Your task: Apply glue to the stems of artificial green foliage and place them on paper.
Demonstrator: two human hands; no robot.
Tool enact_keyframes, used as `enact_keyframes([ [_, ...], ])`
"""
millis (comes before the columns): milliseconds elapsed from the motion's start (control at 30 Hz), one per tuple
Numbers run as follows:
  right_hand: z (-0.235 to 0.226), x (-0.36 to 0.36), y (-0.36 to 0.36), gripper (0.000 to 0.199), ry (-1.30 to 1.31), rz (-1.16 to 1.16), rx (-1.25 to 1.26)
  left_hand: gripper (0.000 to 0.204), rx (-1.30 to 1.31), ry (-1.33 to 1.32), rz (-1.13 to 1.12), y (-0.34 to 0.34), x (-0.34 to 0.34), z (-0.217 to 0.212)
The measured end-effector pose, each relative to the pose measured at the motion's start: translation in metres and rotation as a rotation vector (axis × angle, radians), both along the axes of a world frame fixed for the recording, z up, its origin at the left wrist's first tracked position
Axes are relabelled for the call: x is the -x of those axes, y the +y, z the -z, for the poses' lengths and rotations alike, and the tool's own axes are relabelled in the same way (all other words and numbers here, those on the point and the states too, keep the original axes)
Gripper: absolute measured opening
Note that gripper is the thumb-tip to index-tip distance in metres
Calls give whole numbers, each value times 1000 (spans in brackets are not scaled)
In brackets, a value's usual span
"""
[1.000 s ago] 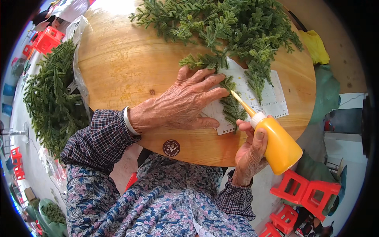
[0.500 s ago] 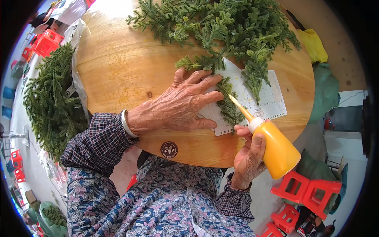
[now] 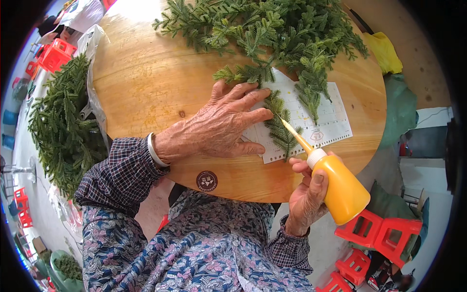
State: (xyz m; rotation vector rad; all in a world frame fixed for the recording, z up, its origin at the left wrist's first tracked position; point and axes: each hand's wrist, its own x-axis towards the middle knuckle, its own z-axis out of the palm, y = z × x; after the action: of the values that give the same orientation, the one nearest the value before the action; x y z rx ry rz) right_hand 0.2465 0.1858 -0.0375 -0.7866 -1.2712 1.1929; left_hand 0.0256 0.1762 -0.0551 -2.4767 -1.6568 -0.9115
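Note:
My left hand (image 3: 221, 121) lies with fingers spread over the edge of a white printed sheet (image 3: 335, 114), its fingertips touching a green fir-like sprig (image 3: 282, 136). In my right hand (image 3: 309, 194) is a yellow squeeze bottle (image 3: 343, 190) with a white collar and a long pale nozzle. The bottle is tilted, and its nozzle tip is at the sprig's stem, close to my left index finger. Whether the tip touches the stem I cannot tell. Another sprig (image 3: 311, 90) hangs over the sheet from the pile.
A heap of green branches (image 3: 262, 34) covers the far side of the wooden table (image 3: 141, 92). More branches (image 3: 63, 126) stand by a plastic bag at the left. Red stools (image 3: 379, 233) are at the lower right, and a yellow cloth (image 3: 384, 53) lies beyond the right edge.
The bottle's nozzle tip has shifted slightly toward me along the sprig. My left hand stays in place on the sheet, and the view has moved a little.

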Motion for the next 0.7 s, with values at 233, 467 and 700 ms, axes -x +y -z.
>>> enact_keyframes([
  [233, 3, -3, -3, 43, 23, 22, -1, 56, -5, 5, -4, 0, -1, -1],
  [467, 5, -9, -5, 42, 19, 6, 15, 55, -13, -1, 0, 1, -1, 0],
  [700, 4, -14, -5, 43, 38, 23, 9, 56, 21, 18, -5, 1, -1, -2],
])
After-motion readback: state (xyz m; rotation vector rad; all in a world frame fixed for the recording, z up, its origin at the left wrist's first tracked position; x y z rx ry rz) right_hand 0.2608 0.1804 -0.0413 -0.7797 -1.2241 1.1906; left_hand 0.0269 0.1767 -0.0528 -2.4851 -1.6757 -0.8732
